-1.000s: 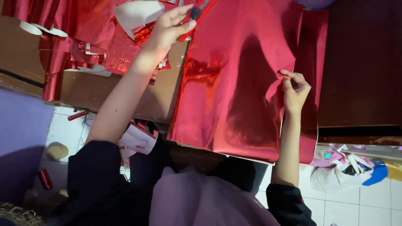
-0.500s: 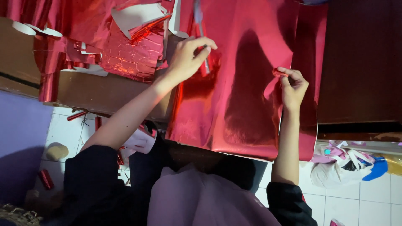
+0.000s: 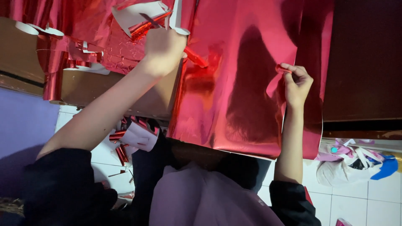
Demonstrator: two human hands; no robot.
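In the head view, your left hand (image 3: pixel 164 49) had come down from the far scraps to the left edge of the large shiny red foil sheet (image 3: pixel 234 83), clenched around what looks like scissors with red handles (image 3: pixel 196 57); a second ago it was reaching higher up. Your right hand (image 3: pixel 296 82) stayed pinching a small fold of that sheet's right side. The sheet lay draped over the dark brown wooden table (image 3: pixel 360 62). Left of the sheet, crumpled red foil offcuts (image 3: pixel 83 42) crowded the surface, near your left hand.
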